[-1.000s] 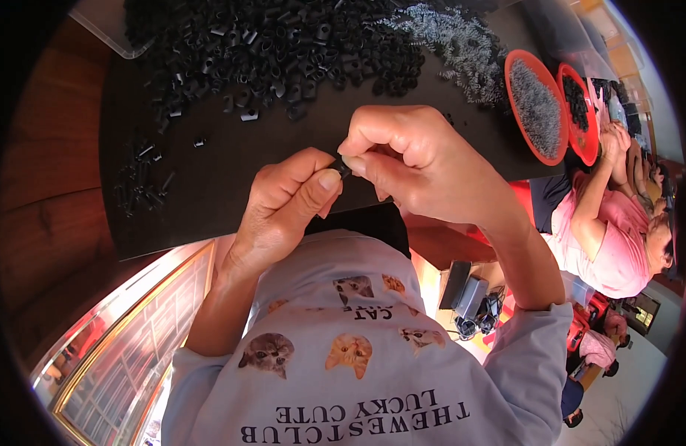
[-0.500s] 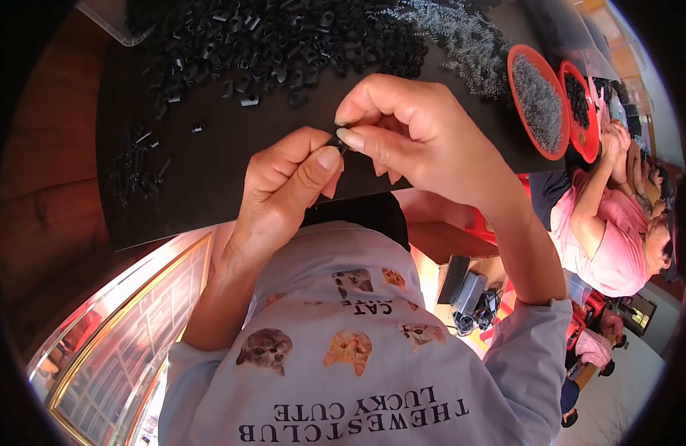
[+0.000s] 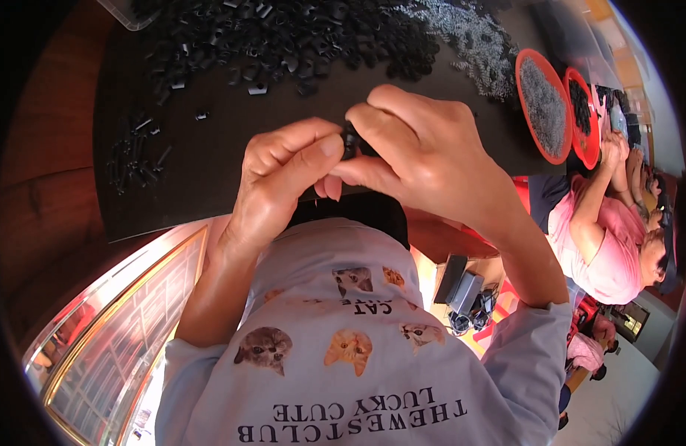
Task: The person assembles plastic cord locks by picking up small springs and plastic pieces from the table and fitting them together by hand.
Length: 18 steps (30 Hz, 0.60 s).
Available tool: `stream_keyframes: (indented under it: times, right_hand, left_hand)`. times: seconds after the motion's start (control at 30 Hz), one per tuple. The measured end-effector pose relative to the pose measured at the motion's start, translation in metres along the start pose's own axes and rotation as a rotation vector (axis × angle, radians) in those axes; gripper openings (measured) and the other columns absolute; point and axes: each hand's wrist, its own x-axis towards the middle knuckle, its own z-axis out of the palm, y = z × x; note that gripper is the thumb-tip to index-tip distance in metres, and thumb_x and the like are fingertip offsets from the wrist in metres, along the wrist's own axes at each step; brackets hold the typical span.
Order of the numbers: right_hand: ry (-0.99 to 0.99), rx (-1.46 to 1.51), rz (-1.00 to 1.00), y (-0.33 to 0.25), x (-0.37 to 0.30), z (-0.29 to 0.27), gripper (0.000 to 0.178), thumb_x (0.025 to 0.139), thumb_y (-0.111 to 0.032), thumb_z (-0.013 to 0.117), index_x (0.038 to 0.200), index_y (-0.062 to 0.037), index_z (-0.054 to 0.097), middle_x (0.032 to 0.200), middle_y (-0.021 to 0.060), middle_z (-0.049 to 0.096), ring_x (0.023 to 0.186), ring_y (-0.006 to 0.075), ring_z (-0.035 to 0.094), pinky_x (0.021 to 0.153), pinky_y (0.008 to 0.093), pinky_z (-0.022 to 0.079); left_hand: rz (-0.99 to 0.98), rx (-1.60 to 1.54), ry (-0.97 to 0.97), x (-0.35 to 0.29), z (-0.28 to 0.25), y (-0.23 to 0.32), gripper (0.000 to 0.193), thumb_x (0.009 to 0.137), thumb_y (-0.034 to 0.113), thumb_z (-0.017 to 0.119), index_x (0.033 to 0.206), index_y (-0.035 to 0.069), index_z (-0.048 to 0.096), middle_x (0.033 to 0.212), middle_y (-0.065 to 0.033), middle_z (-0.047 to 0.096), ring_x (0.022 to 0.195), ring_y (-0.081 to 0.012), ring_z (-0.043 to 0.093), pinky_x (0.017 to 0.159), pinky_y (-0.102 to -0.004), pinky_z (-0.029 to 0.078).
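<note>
Close together over the front of the dark table (image 3: 231, 178), my two hands meet at a small black plastic piece (image 3: 349, 141). My left hand (image 3: 287, 163) is closed, pinching it between thumb and forefinger. My right hand (image 3: 417, 145) curls round its other side, fingers bent and thumb beneath; the fingers cover much of the piece. Beyond the hands lies a big heap of short black plastic pieces (image 3: 261, 44). Left of my left hand are several thin black pieces (image 3: 135, 160), and a single small black piece (image 3: 202, 115) lies apart from them.
A pile of small silvery metal parts (image 3: 480, 52) spreads right of the black heap. A red bowl (image 3: 522, 97) of similar parts stands at the right, beside another red bowl (image 3: 593, 141) with black pieces. A person in pink (image 3: 606, 238) sits further right. A clear container (image 3: 127, 15) is at the far left corner.
My right hand has turned and curled over the black piece, its forefinger now bent across the top and its thumb lower. My left hand keeps its pinch nearly in place.
</note>
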Motion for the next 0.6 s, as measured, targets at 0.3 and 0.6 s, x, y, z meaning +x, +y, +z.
stream_keyframes:
  times: [0.3, 0.6]
  right_hand:
    - [-0.018, 0.041, -0.052, 0.006, 0.0, -0.006, 0.03, 0.063, -0.022, 0.08, 0.074, -0.0056, 0.057, 0.068, 0.0019, 0.047, 0.051, 0.0163, 0.054, 0.042, 0.0282, 0.042]
    - [0.046, -0.158, 0.063, 0.041, 0.006, -0.022, 0.035, 0.073, -0.028, 0.078, 0.091, -0.0035, 0.06, 0.077, 0.0064, 0.056, 0.06, 0.0219, 0.06, 0.048, 0.03, 0.048]
  left_hand:
    - [0.112, -0.045, 0.125, -0.003, 0.005, -0.004, 0.025, 0.099, 0.016, 0.047, 0.096, -0.001, 0.064, 0.072, -0.0033, 0.06, 0.06, -0.0059, 0.049, 0.055, -0.0194, 0.039]
    - [0.128, 0.047, 0.119, 0.0, 0.001, -0.01, 0.019, 0.1, 0.013, 0.048, 0.097, 0.002, 0.064, 0.071, 0.0005, 0.059, 0.057, -0.0029, 0.044, 0.051, -0.0177, 0.035]
